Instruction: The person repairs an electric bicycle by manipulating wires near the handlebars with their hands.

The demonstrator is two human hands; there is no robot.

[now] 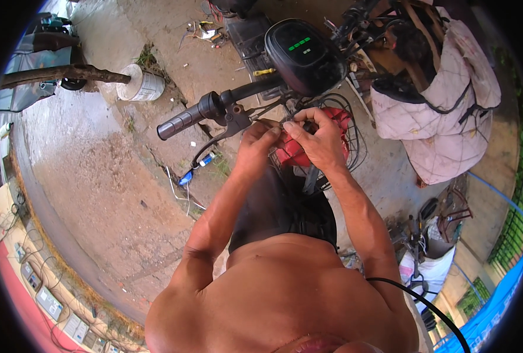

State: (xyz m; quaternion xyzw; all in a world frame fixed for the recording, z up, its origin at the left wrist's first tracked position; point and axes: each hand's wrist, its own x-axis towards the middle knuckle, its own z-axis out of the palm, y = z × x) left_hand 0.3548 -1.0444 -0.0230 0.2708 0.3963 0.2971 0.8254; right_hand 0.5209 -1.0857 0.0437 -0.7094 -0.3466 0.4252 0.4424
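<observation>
My left hand (pixel 258 145) and my right hand (pixel 319 139) meet just below the handlebar of an electric bike. Fingertips of both are pinched close together, and whatever lies between them is too small to make out. Left of my hands extends the black handlebar grip (pixel 182 122) with its brake lever (pixel 215 140). Beyond my right hand sits a black display unit (pixel 304 59) with lit green bars. Under my hands is a wire basket (pixel 351 141) with a red bag-like thing (pixel 292 154) in it, partly hidden by my fingers.
A white bucket (pixel 140 83) with a wooden pole stands at the far left. Tools and wire scraps (pixel 205 32) lie on the ground at the back. A quilted pale cover (pixel 450 100) drapes over another vehicle at right. A blue-capped small bottle (pixel 206 159) is below the lever.
</observation>
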